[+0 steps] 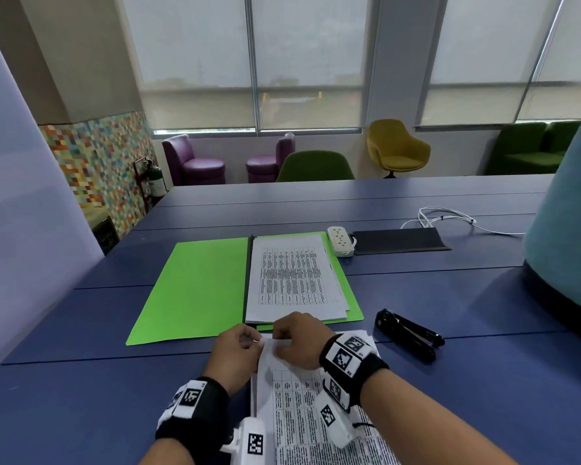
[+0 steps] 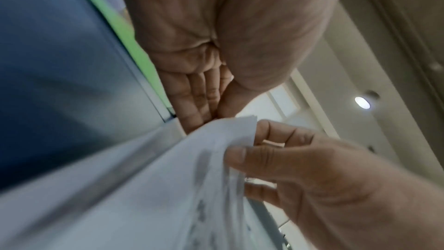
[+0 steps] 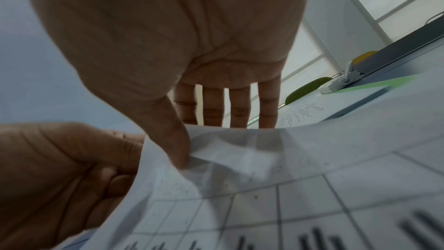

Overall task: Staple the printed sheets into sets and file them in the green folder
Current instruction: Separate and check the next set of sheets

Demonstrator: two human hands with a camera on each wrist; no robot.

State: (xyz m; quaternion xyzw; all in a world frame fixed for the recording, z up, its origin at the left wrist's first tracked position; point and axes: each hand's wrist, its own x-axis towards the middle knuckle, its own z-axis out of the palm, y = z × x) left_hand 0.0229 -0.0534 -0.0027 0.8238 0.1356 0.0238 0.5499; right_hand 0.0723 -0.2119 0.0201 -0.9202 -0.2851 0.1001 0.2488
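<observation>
A near stack of printed sheets (image 1: 316, 414) lies at the table's front edge. Both hands meet at its far left corner, which is lifted and curled. My left hand (image 1: 254, 342) pinches the corner of the sheets (image 2: 168, 178) between thumb and fingers. My right hand (image 1: 277, 340) holds the far edge just beside it, with the thumb (image 3: 177, 145) on top of the paper and straight fingers behind. The green folder (image 1: 195, 290) lies open beyond the hands, with a pile of printed sheets (image 1: 292, 280) on its right half. A black stapler (image 1: 406, 333) rests to the right, untouched.
A white power strip (image 1: 339, 239), a black mat (image 1: 399, 239) and a white cable (image 1: 450, 219) lie behind the folder. A large teal object (image 1: 567, 229) stands at the right edge. Chairs line the far side of the blue table (image 1: 81, 380).
</observation>
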